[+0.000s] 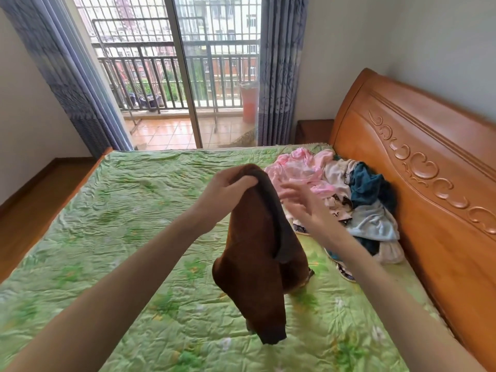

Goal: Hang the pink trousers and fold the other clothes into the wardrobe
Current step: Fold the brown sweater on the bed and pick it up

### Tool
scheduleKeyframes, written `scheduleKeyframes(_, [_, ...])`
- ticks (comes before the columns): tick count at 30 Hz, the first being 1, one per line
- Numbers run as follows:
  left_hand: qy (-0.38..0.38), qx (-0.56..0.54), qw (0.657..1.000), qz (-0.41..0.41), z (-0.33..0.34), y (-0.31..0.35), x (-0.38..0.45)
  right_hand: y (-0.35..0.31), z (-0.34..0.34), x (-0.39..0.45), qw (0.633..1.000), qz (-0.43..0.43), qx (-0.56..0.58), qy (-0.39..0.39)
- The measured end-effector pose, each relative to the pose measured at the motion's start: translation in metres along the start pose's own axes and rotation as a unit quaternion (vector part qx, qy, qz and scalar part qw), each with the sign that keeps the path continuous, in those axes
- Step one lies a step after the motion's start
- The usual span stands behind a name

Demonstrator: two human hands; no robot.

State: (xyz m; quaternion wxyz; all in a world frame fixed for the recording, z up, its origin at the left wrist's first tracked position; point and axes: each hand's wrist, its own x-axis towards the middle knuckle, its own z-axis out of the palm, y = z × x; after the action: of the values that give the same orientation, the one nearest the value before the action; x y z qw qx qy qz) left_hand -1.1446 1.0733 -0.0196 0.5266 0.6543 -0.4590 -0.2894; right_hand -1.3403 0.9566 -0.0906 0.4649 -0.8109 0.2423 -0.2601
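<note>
My left hand (228, 187) grips the top of a brown garment (259, 261) and holds it up above the bed, so the cloth hangs down to the green bedspread (120, 216). Just right of the garment, my right hand (300, 202) is blurred, with its fingers spread and holding nothing. Behind my right hand lies a pile of clothes against the headboard. The pink trousers (300, 167) are crumpled at its far end. White, teal (365, 183) and light blue (373, 221) pieces lie nearer.
A carved wooden headboard (418, 183) runs along the bed's right side. A wooden nightstand (314, 130) stands in the far corner. Glass balcony doors (185, 76) with grey curtains (279, 71) face me. Wooden floor (32, 205) lies left of the bed.
</note>
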Motion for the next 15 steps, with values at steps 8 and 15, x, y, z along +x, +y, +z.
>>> scheduleKeyframes(8, [0.086, -0.209, 0.971, -0.081, -0.013, 0.02, 0.001, 0.083, 0.037, -0.036, 0.988, 0.006, -0.157, 0.006])
scheduleKeyframes(15, [0.096, 0.005, 0.994, -0.045, -0.084, 0.011, -0.004, 0.062, -0.019, 0.011, 0.989, 0.061, 0.078, 0.114])
